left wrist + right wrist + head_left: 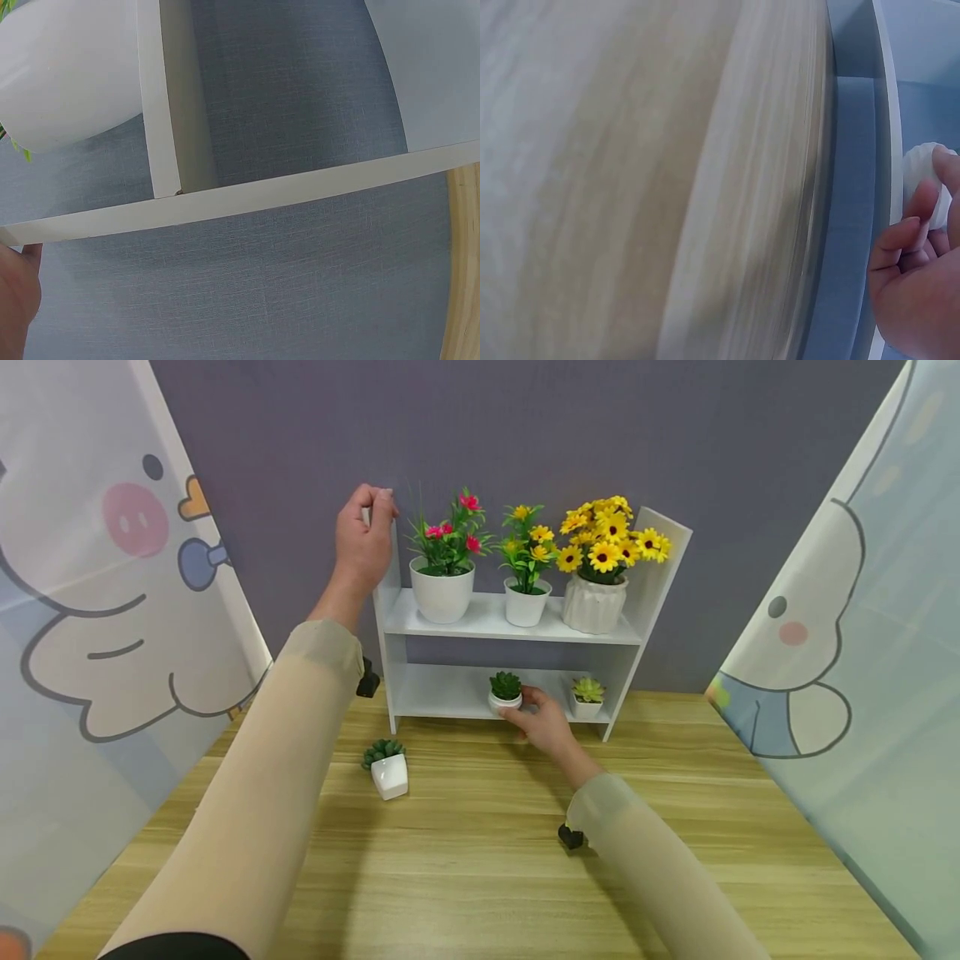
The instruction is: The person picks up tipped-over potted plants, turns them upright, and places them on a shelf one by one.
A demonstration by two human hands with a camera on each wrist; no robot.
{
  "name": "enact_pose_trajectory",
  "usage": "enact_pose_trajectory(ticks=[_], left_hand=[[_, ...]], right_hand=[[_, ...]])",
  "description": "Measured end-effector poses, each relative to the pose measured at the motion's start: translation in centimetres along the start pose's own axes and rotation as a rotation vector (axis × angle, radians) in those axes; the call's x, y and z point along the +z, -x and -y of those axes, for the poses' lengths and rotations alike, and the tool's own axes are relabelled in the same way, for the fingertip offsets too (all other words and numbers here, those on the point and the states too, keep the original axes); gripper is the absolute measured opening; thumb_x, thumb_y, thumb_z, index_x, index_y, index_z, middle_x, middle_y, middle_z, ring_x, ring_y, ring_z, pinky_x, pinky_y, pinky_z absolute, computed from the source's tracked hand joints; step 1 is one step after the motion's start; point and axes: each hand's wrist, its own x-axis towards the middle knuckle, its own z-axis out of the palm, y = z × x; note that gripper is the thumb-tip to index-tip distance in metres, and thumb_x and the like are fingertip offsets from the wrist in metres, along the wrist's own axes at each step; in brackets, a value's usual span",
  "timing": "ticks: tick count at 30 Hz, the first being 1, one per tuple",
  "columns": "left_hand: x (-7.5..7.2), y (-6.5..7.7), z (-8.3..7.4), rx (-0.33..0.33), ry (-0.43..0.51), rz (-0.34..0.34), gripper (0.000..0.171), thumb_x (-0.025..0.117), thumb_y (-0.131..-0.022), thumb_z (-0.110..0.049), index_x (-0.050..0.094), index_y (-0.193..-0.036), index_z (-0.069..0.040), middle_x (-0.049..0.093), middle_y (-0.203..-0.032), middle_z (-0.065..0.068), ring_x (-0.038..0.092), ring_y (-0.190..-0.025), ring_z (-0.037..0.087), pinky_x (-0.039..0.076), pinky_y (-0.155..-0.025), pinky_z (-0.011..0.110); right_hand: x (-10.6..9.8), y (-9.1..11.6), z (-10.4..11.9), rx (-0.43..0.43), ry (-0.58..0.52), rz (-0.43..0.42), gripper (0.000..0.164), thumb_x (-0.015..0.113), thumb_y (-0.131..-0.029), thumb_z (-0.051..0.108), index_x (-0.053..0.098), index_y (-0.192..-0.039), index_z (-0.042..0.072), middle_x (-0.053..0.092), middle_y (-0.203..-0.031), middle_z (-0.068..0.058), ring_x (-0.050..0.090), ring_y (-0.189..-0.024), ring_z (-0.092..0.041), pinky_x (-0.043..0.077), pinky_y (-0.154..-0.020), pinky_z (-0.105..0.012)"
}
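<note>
My right hand (546,722) pinches a small round white pot (919,169) holding a dark green succulent (506,686), at the front of the lower board of a white two-tier shelf (450,689). Its thumb and fingers lie against the pot's side. Up at the top of the shelf's left side panel (300,191), my left hand (362,545) grips the panel's edge with curled fingers. Lying tipped over on the table, a white square pot (390,777) has a dark green succulent (383,751) in it.
The upper board carries a pink-flowered plant (443,593), a small yellow-flowered plant (527,606) and a larger yellow-flowered plant (595,606) in white pots. A pale green succulent (588,692) stands at the lower right. Cartoon-printed curtains (795,635) flank the wooden table (465,877).
</note>
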Motion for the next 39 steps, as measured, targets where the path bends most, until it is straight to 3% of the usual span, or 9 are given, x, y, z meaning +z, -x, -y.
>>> enact_pose_trajectory(ticks=[4, 11, 17, 22, 26, 31, 39], left_hand=[[0.0, 0.0, -0.1, 0.003, 0.0, 0.002, 0.028, 0.051, -0.116, -0.031, 0.056, -0.089, -0.027, 0.054, -0.093, -0.012, 0.053, -0.096, 0.007, 0.042, -0.09, 0.025], [0.0, 0.0, -0.2, -0.002, -0.002, -0.003, 0.028, 0.051, -0.116, -0.031, 0.056, -0.089, -0.027, 0.055, -0.093, -0.012, 0.053, -0.096, 0.007, 0.042, -0.089, 0.025], [0.1, 0.0, -0.1, 0.005, 0.001, -0.001, 0.029, 0.051, -0.116, -0.03, 0.055, -0.088, -0.028, 0.055, -0.094, -0.013, 0.054, -0.098, 0.007, 0.043, -0.093, 0.025], [0.0, 0.0, -0.1, 0.0, -0.005, -0.002, 0.028, 0.05, -0.116, -0.031, 0.055, -0.089, -0.028, 0.054, -0.094, -0.013, 0.053, -0.098, 0.007, 0.043, -0.092, 0.025], [0.1, 0.0, -0.1, -0.007, -0.015, 0.002, 0.028, 0.05, -0.117, -0.032, 0.056, -0.09, -0.027, 0.054, -0.094, -0.012, 0.053, -0.096, 0.008, 0.043, -0.09, 0.025], [0.1, 0.0, 0.0, -0.001, -0.012, -0.002, 0.028, 0.05, -0.117, -0.032, 0.056, -0.089, -0.027, 0.054, -0.092, -0.012, 0.053, -0.093, 0.007, 0.043, -0.087, 0.025], [0.0, 0.0, 0.2, 0.0, -0.013, 0.001, 0.029, 0.049, -0.117, -0.032, 0.056, -0.09, -0.028, 0.053, -0.091, -0.012, 0.05, -0.089, 0.007, 0.041, -0.082, 0.026]], right_hand=[[0.0, 0.1, 0.1, 0.004, -0.009, 0.0, 0.072, 0.081, -0.102, 0.029, 0.048, -0.162, 0.005, 0.059, -0.156, -0.02, 0.069, -0.075, -0.031, 0.054, -0.064, -0.031], [-0.2, 0.3, -0.1, 0.024, -0.038, 0.002, 0.081, 0.084, -0.099, 0.032, 0.044, -0.164, 0.006, 0.058, -0.158, -0.019, 0.071, -0.074, -0.022, 0.054, -0.068, -0.032], [-0.6, 1.2, -0.2, 0.017, -0.066, 0.016, 0.082, 0.084, -0.099, 0.033, 0.043, -0.164, 0.005, 0.055, -0.162, -0.019, 0.077, -0.098, -0.039, 0.061, -0.084, -0.042], [-1.1, 2.2, -0.4, 0.012, -0.05, 0.034, 0.079, 0.083, -0.1, 0.034, 0.043, -0.163, 0.006, 0.054, -0.161, -0.018, 0.077, -0.102, -0.037, 0.061, -0.091, -0.045], [-1.3, 3.0, -0.6, 0.016, -0.049, 0.032, 0.074, 0.082, -0.101, 0.031, 0.046, -0.16, 0.007, 0.056, -0.158, -0.019, 0.077, -0.1, -0.033, 0.061, -0.09, -0.044], [-1.4, 4.1, -0.7, 0.042, -0.073, 0.038, 0.067, 0.082, -0.101, 0.027, 0.049, -0.156, 0.006, 0.058, -0.155, -0.021, 0.076, -0.091, -0.025, 0.058, -0.079, -0.035], [-1.2, 5.5, -0.8, 0.055, -0.053, 0.121, 0.067, 0.081, -0.101, 0.026, 0.05, -0.155, 0.001, 0.06, -0.153, -0.023, 0.073, -0.087, -0.016, 0.057, -0.073, -0.031]])
